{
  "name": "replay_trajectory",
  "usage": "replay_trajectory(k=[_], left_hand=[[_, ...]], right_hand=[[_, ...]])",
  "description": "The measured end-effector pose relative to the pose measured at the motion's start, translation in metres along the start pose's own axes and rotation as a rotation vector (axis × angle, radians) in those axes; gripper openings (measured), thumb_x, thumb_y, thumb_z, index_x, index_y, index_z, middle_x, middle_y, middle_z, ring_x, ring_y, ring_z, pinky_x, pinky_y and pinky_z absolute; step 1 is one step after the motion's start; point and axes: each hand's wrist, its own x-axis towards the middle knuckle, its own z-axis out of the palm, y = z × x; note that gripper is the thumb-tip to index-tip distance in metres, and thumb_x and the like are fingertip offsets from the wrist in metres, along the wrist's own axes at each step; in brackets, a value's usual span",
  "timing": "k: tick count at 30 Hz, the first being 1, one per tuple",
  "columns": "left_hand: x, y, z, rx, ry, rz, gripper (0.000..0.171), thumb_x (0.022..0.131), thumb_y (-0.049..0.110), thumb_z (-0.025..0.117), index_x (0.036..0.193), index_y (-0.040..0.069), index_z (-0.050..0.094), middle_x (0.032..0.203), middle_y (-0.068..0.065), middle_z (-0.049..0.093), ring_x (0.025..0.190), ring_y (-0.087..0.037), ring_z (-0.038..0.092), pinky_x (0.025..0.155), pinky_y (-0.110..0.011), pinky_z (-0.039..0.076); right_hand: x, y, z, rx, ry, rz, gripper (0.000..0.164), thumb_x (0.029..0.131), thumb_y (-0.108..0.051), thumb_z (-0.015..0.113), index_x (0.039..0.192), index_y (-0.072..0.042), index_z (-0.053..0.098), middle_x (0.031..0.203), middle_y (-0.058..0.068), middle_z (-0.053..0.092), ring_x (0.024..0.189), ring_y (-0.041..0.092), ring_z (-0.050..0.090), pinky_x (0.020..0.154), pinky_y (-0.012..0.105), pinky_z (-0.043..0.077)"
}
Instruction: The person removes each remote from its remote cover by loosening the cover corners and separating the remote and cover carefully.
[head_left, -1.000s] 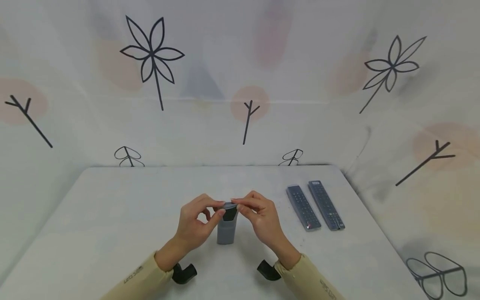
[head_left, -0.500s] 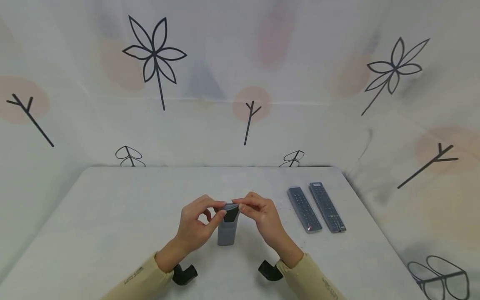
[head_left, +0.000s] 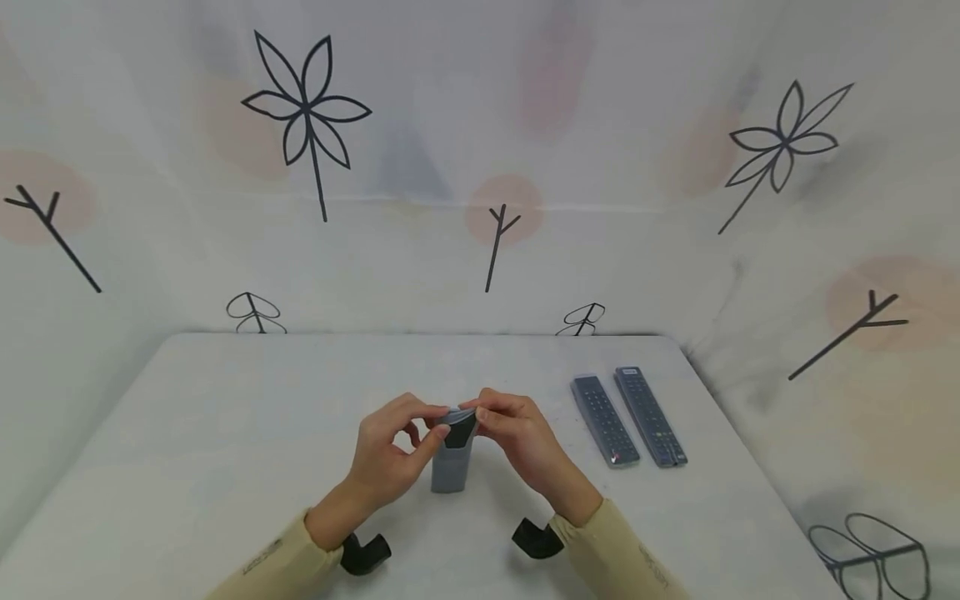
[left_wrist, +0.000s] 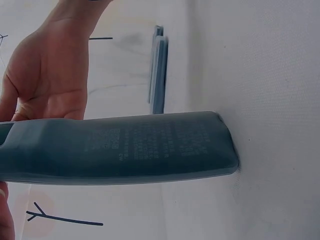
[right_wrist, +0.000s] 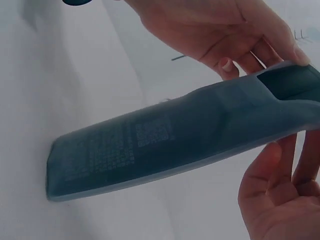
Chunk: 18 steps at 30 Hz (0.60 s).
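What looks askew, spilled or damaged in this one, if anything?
Nothing looks spilled or damaged. Only the grey remote-like object stands out: pinched near its top by both hands, it rests on end on the table, with a dark opening near the top, while two remotes lie flat.

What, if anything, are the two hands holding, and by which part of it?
A long, slim, blue-grey, plastic-looking object: the left hand and the right hand pinch opposite sides of its upper end.

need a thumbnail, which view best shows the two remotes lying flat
The head view: the shorter remote and longer remote show whole, buttons up. The left wrist view catches only their edges; the right wrist view shows neither.
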Motion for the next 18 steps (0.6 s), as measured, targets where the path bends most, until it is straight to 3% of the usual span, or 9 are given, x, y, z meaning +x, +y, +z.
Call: replay_trajectory(k=[7,18], left_hand=[[-0.002,-0.0022,-0.0012,0.002,-0.007,-0.006,0.023,0.087,0.007,0.076,0.109,0.004,0.071,0.086,-0.003,0.067,0.077,-0.016,0.061,0.052,-0.023,0.049],[-0.0004,0.0024,-0.002,-0.006,-0.006,-0.026,0.026,0.085,0.003,0.078,0.109,0.003,0.071,0.086,-0.003,0.067,0.078,-0.016,0.061,0.052,-0.024,0.05]], right_hand=[[0.0047,0.0027,-0.001,0.072,-0.039,0.065,0.027,0.103,-0.013,0.051,0.1,-0.021,0.077,0.095,-0.003,0.066,0.102,0.018,0.058,0.097,0.045,0.044],[0.0053,0.005,0.0053,0.111,0.027,0.103,0.026,0.104,-0.013,0.05,0.1,-0.021,0.074,0.097,-0.002,0.067,0.093,0.015,0.061,0.088,0.035,0.049]])
